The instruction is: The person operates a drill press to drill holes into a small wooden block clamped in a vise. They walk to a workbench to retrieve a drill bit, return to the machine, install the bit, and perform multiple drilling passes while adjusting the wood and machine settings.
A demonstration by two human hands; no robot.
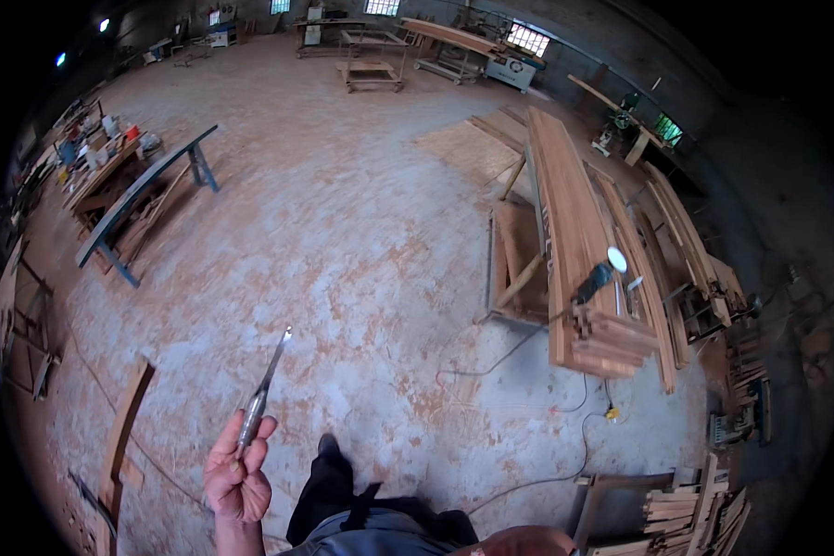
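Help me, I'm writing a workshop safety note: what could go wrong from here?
The slim silver metal tool in the left hand points outward, uncovered, and might jab someone in a stumble. The thin dark cable curving across the mottled grey floor could trip someone. The black handheld tool with a round white disc, atop long brown wooden boards, might fall if knocked.

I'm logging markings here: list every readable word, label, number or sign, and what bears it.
No text is readable.
Pale marks along the plank stack's side: too small, blurred.
White machine at back: too small to tell.
Slender tool in left hand: none discernible.
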